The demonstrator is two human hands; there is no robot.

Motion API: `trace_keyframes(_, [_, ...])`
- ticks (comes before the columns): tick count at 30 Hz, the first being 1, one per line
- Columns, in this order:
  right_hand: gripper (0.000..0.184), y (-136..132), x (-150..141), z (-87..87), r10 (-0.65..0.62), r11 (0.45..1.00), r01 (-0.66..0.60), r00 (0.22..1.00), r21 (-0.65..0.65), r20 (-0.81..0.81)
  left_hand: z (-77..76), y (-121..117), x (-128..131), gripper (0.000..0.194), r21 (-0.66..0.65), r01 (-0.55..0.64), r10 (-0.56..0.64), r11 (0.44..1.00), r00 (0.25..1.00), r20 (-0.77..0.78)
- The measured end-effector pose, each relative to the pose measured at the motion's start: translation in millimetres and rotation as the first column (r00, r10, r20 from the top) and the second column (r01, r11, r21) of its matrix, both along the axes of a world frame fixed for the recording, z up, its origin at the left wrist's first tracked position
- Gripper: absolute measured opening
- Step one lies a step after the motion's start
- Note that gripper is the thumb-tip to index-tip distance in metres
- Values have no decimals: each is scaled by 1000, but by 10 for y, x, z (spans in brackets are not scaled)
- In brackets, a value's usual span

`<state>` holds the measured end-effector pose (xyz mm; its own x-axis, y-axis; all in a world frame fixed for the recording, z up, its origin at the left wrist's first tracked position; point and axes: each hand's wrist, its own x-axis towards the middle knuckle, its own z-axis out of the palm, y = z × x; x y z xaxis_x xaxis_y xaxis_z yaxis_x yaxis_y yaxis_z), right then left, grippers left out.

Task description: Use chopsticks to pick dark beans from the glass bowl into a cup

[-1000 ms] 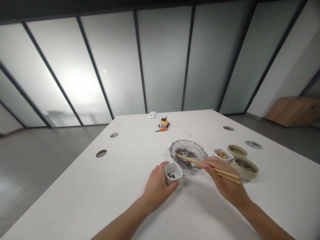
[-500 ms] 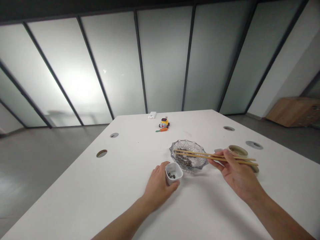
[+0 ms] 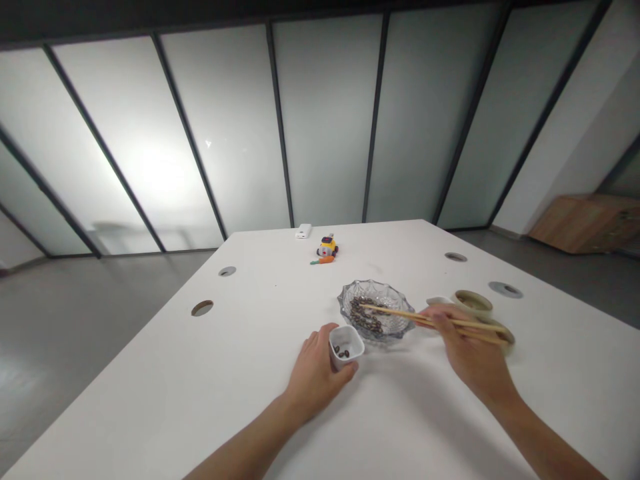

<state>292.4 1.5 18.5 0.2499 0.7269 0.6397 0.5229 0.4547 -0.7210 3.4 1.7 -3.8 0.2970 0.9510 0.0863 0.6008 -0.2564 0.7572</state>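
Observation:
My left hand (image 3: pixel 314 373) is wrapped round a small white cup (image 3: pixel 347 345) with a few dark seeds in its bottom, standing on the white table (image 3: pixel 210 387). My right hand (image 3: pixel 467 353) grips a pair of wooden chopsticks (image 3: pixel 400 313). Their tips reach left over the dark seeds in a clear glass dish (image 3: pixel 376 309) just behind the cup.
Behind my right hand stand a small white dish (image 3: pixel 439 301) and two beige bowls (image 3: pixel 473 302), partly hidden. A yellow toy (image 3: pixel 327 247), a small carrot-like piece (image 3: pixel 323 260) and a white box (image 3: pixel 303 231) lie at the far edge. Round cable holes (image 3: pixel 202 307) dot the tabletop.
My right hand swung the chopsticks from a slanted hold to nearly level over the glass dish, then lowered their tips onto the seeds. My left hand and the cup stayed put.

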Motion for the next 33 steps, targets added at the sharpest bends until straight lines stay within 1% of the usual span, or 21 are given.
trace_keyframes(2, [39, -28, -48, -31, 21, 999, -26, 991, 39, 135, 3, -2, -2, 58, 11, 2, -2, 1000, 1000, 5])
trace_keyframes(5, [32, -59, -120, -58, 133, 990, -141, 971, 24, 200, 29, -7, 2, 57, 30, 11, -12, 999, 1000, 22])
trace_keyframes(7, [28, -69, -150, -59, 181, 982, -188, 961, 12, 210, 47, -7, 7, 55, 36, 19, -20, 999, 999, 26])
trace_keyframes(10, [23, -77, -170, -41, 207, 976, -216, 952, 16, 225, 57, -4, 14, 54, 35, 21, -22, 999, 1000, 18])
trace_keyframes(14, [26, -90, -193, -2, 219, 973, -229, 949, 16, 227, 57, -3, 14, 54, 31, 20, -20, 999, 1000, 19])
trace_keyframes(19, [25, -104, -203, 18, 191, 977, -207, 950, 43, 247, 57, -5, 3, 54, 36, 15, -16, 999, 1000, 24])
trace_keyframes(24, [20, -93, -171, -6, 118, 976, -162, 956, 147, 269, 51, -1, 7, 56, 26, 9, -9, 1000, 1000, 16])
trace_keyframes(27, [17, -83, -163, -37, 168, 967, -209, 953, 146, 252, 46, 0, 13, 56, 40, 11, -12, 999, 1000, 19])
trace_keyframes(30, [16, -81, -175, -70, 240, 960, -267, 942, 89, 235, 48, -2, 18, 55, 42, 7, -8, 999, 1000, 19])
trace_keyframes(33, [17, -88, -199, -82, 278, 954, -295, 934, 46, 223, 57, -5, 21, 55, 35, 9, -10, 999, 1000, 20])
